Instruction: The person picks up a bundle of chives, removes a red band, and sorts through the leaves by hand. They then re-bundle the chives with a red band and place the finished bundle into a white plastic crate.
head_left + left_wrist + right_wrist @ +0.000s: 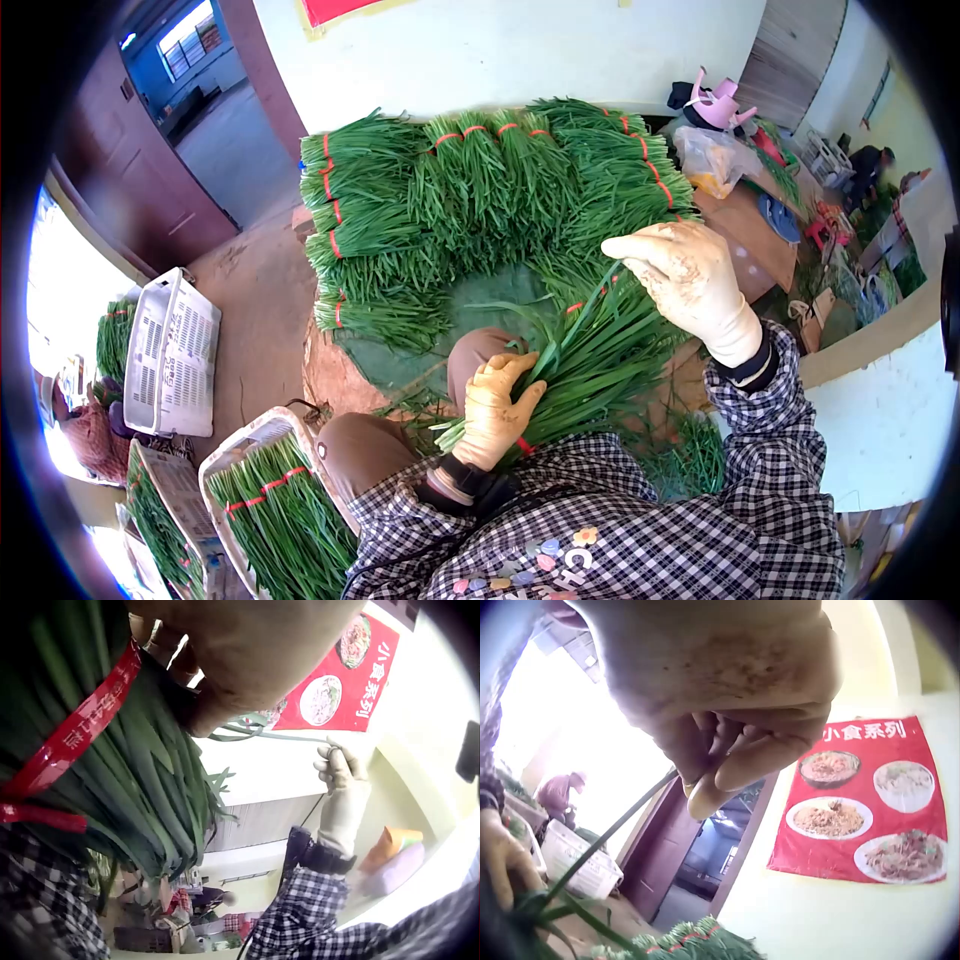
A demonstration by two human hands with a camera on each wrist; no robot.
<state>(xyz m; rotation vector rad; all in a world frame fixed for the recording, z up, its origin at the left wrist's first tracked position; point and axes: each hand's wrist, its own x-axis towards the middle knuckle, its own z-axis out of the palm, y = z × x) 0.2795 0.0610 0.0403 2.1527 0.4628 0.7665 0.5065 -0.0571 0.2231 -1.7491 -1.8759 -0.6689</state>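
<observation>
A leafy bunch of garlic chives, bound with red tape, lies slanted across the person's lap. The gloved left hand grips this bunch near its taped end, thumb toward the leaves. Raised above the leaf tips on the right, the gloved right hand pinches one long chive leaf between thumb and fingers. That leaf stretches taut from the bunch up to the right fingertips. Brown smudges mark the back of the right glove.
Stacked taped chive bunches form a U in front of the knees. At left are a white plastic crate and a crate of chives. A plastic bag and a pink stool sit back right. Another person is by the crates.
</observation>
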